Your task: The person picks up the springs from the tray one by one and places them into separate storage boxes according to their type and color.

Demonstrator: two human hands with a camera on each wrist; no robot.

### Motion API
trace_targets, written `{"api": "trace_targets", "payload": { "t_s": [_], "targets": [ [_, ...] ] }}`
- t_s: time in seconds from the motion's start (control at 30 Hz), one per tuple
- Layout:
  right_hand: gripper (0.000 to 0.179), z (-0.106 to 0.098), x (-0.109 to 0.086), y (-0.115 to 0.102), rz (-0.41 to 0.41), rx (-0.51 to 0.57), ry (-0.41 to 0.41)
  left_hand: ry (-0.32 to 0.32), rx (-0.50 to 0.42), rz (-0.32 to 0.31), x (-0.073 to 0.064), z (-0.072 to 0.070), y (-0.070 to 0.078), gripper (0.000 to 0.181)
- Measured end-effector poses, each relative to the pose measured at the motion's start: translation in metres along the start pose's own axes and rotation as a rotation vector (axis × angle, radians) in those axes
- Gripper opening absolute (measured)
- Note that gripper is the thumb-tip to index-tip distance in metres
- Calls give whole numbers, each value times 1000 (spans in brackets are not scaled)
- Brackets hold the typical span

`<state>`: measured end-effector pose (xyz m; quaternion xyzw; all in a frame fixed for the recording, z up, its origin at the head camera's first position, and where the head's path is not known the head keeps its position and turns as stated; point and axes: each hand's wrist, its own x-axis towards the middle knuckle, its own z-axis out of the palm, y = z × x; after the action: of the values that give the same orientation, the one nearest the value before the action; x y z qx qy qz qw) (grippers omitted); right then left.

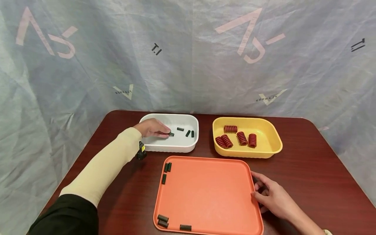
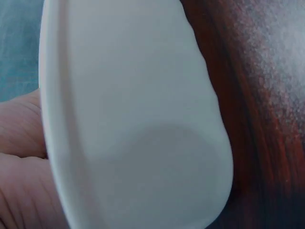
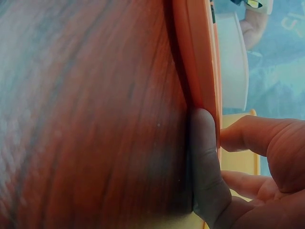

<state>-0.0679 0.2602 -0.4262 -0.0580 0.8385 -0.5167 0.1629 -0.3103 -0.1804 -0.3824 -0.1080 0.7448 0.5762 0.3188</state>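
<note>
My left hand reaches over the near-left wall of a white bin. Its thumb and fingers pinch a small dark coil spring, one end of which shows past the fingertips. In the left wrist view the bin's outer wall hides most of that hand. On the right, my right hand grips the right rim of an orange tray, thumb and fingers on either side of the edge. Small dark springs lie in the tray, some near the upper left corner, others along the lower left.
More small springs lie on the white bin's floor. A yellow bin beside it contains several thick red springs. Both stand behind the tray on a dark red wooden table, with a grey curtain at the back.
</note>
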Motion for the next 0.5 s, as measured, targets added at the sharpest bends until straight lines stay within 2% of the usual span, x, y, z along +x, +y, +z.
{"api": "trace_targets", "payload": {
  "t_s": [0.17, 0.33, 0.5],
  "targets": [
    [70, 1, -1, 0, -9, 12, -2, 6, -21, 13, -2, -1, 0, 32],
    [70, 0, -1, -1, -17, 11, 2, 1, 6, 29, -5, -4, 0, 33],
    [70, 1, -1, -1, -15, 4, 6, -16, 32, 86, -12, -9, 1, 35]
  ]
}}
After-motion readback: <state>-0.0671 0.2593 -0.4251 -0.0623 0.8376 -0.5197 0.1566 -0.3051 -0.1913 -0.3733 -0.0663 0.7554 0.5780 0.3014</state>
